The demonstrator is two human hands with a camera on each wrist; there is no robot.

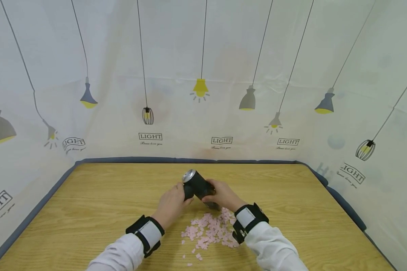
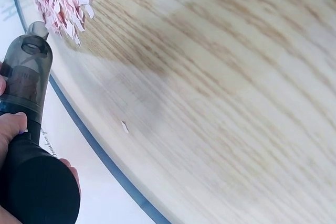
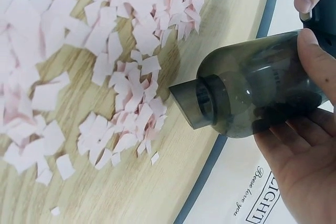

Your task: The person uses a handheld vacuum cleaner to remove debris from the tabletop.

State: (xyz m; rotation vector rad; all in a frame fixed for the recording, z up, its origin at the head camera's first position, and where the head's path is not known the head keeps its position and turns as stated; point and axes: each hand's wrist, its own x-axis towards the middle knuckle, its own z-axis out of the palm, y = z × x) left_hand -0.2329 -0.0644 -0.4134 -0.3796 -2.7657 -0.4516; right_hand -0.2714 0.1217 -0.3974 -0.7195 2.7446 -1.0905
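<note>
Handheld vacuum (image 1: 198, 184) slants over the surface (image 1: 105, 195), left grip (image 1: 171, 203) curled round its handle (image 1: 188, 191), right grip (image 1: 224, 194) round its translucent body (image 3: 257, 77); pink paper scraps (image 1: 208, 229) crowd near the nozzle (image 3: 188, 103), printed sheet (image 1: 176, 56) behind

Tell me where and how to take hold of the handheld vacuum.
Probably best by the black handle, coming from the left with the left hand: it juts sideways from the round body, leaving free the nozzle, which faces the paper scraps.
</note>
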